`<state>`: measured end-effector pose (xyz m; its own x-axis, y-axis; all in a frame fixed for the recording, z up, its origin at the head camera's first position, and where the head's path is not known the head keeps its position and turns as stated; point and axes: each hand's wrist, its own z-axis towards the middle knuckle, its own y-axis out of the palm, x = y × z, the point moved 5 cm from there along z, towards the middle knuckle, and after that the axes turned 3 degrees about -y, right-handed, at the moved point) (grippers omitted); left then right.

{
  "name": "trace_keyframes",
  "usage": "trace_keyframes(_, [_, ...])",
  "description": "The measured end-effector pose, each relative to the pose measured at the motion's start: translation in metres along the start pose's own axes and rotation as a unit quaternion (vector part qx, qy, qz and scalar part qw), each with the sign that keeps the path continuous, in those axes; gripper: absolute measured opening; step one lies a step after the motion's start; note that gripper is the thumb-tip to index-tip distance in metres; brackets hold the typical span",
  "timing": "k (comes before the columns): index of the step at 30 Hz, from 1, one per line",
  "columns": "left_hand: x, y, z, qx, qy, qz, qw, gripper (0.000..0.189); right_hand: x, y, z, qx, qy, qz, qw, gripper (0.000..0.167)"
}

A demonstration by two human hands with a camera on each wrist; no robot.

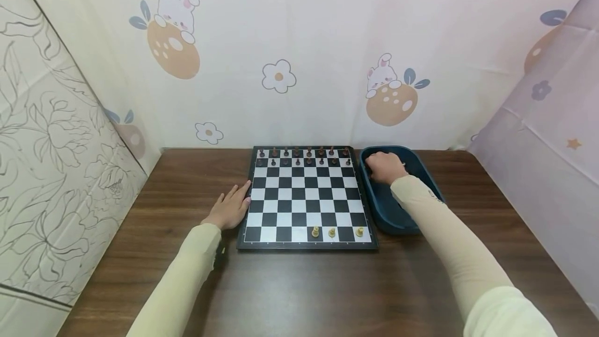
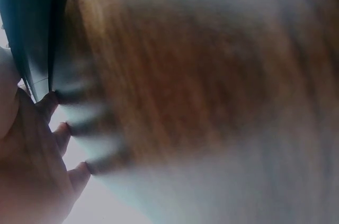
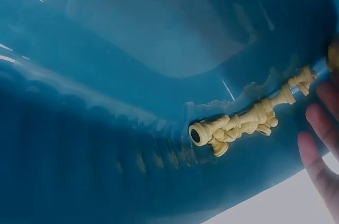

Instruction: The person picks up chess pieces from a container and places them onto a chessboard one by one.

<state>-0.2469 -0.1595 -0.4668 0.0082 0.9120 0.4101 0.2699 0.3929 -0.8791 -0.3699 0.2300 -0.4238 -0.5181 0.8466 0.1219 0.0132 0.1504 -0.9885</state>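
Observation:
My left hand rests spread on the table, its fingertips at the left edge of the chessboard. In the left wrist view, its fingers stretch out beside the board's dark side. My right hand reaches down into the far end of a blue bin. Several cream chess pieces lie in a heap along the bin's wall, close to my fingers. Another yellowish piece shows at the frame's edge by that hand; I cannot tell whether it is pinched.
Two rows of dark chess pieces stand at the board's far end. On the near row stand three cream pieces, one a light piece near the middle. The brown wooden table meets a patterned curtain behind.

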Motion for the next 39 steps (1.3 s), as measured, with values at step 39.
trace_keyframes(39, [0.0014,-0.0027,-0.0021,-0.003,0.003,0.006,1.0000,0.056,-0.0044,-0.0005,0.0016,0.036,0.031,-0.032,0.9984,0.015])
